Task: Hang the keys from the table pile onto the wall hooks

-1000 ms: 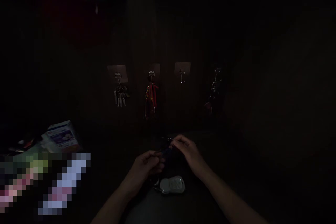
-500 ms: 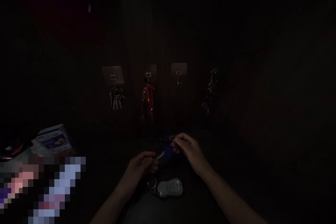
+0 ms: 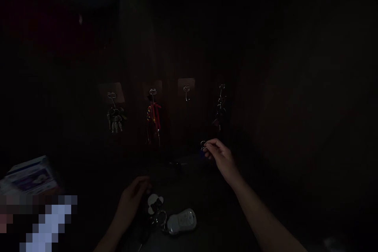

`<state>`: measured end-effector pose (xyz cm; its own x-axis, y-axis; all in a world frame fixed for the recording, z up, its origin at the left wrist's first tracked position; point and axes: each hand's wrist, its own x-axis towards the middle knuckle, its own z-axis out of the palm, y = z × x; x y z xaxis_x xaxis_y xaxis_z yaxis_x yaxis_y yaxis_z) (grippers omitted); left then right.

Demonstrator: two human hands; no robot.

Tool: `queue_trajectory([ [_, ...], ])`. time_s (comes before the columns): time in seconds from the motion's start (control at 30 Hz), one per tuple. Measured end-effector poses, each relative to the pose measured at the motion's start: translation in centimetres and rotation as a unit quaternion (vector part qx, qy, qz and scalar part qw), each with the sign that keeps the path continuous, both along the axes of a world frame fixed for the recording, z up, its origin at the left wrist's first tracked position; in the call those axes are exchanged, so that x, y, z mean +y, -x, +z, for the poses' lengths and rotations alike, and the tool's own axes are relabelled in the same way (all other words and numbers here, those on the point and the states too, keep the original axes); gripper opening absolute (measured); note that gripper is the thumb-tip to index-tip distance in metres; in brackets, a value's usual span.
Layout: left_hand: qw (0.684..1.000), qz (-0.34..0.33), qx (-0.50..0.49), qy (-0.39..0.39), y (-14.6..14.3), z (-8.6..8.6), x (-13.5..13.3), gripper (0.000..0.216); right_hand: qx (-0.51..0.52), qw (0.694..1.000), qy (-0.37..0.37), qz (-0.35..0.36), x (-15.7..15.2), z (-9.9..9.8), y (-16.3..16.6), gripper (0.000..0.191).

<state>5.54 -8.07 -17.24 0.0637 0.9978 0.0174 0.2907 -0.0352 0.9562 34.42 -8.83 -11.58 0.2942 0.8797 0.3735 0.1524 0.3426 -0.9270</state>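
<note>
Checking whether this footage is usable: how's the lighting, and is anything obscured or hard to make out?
In the head view, the scene is very dark: the right hand and white key fob catch faint light, the pinched metal ring is barely legible, the left hand sits murky, and coarse pixelation covers the lower-left corner.

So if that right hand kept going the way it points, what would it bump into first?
The right hand would probably reach the dark wall near the empty hook first, though the dim light makes depth hard to judge.
</note>
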Motion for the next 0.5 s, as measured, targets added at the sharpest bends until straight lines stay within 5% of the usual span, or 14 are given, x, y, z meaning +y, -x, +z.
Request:
queue_trajectory([
  [0.5,0.999,-0.031,0.018,0.008,-0.2,0.2,-0.4,0.031,0.027,0.978,-0.153,-0.139,4.2,7.5,-6.6,0.020],
])
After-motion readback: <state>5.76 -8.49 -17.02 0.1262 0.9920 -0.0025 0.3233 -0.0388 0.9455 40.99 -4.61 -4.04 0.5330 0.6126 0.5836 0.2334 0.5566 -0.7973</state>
